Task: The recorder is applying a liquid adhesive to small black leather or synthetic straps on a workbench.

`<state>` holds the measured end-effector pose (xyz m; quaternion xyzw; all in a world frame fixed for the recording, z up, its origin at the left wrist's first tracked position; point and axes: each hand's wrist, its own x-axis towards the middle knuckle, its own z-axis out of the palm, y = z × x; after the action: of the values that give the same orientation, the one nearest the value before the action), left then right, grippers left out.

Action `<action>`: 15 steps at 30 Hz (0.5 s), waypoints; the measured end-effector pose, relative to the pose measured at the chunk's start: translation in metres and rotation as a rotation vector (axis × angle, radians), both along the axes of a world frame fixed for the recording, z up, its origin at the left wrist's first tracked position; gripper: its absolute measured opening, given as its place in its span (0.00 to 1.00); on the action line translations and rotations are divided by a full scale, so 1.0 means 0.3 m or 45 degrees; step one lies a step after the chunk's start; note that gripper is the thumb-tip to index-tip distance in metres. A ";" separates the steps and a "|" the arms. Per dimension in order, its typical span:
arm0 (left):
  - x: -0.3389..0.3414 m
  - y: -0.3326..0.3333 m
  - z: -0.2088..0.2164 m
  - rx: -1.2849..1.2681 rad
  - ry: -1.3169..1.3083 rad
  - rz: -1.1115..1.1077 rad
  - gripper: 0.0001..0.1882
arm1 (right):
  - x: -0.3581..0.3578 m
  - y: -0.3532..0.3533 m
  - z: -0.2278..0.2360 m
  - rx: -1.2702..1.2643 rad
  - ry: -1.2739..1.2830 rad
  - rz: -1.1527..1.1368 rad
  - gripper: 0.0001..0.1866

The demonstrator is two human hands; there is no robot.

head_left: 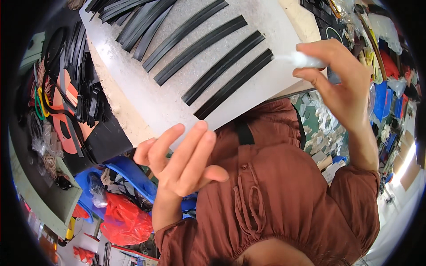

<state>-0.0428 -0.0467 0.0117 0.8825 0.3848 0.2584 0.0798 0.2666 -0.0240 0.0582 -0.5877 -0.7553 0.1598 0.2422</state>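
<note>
Between the thumb and fingers of my right hand (341, 80) is a small white dropper bottle (307, 60). Its thin nozzle points left, at the right end of the nearest black rubber strip (233, 84); whether the tip touches cannot be told. My left hand (182, 162) is open and palm up, with its fingertips close to that strip's left end and nothing held. Several similar black strips (200, 53) lie apart, side by side, on a whitish board (133, 97). More strips (148, 24) overlap in a pile at the board's far left.
Left of the board, bundled black strips (75, 66) and cords rest on a dark surface. A blue container (128, 177) and a red plastic bag (126, 219) are lower left. Scraps (326, 126) litter the floor on the right, with cluttered bags and bins (386, 99) beyond.
</note>
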 end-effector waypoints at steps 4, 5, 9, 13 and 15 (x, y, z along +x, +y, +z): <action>0.042 -0.012 -0.023 0.141 0.061 -0.025 0.29 | -0.043 -0.009 0.001 0.311 -0.274 0.315 0.23; 0.053 -0.006 -0.025 0.176 0.081 -0.017 0.30 | -0.061 -0.008 0.003 0.344 -0.321 0.339 0.23; 0.083 0.019 -0.038 0.091 0.086 0.020 0.27 | -0.107 -0.006 0.006 0.457 -0.471 0.420 0.24; 0.088 0.020 -0.048 0.095 0.043 0.023 0.27 | -0.134 0.000 -0.013 0.541 -0.525 0.506 0.24; 0.088 0.024 -0.051 0.097 0.026 0.019 0.27 | -0.146 -0.002 -0.022 0.552 -0.552 0.520 0.24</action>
<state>-0.0164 -0.0395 -0.0034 0.8846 0.3820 0.2646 0.0402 0.2227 -0.0247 0.0515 -0.3800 -0.9071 -0.0870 0.1585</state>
